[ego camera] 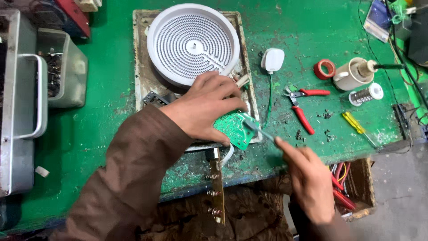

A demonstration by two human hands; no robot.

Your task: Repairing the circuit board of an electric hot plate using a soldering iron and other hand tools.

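Nearest the camera, a narrow brown strip board (217, 189) with springs hangs over the front edge of the green desk (98, 134). Just right of it, the right hand (310, 180) has its fingers closed around a thin tool (261, 132), whose tip meets the green circuit board (236, 129). The left hand (206, 107), in a brown sleeve, lies over that board with its fingers gripping the board's left edge; the board sits at the front right corner of a worn metal tray (141, 85). A white wire (228, 155) curls out under it.

Right of the hands, red-handled pliers (303, 105) lie open on the desk, with a yellow screwdriver (356, 125) further right. Below the desk edge there, a box (359, 178) holds red-handled tools.

Further back, a round white heater plate (193, 42) fills the far half of the tray. A white plug (272, 59) lies just right of the tray, its green cord running toward the hands. Beyond the pliers are a red tape roll (324, 68), a white cup (352, 75) holding a soldering iron, and a solder spool (366, 94). At the far left stand a metal tray with a handle (18, 102) and a grey bin (67, 67).
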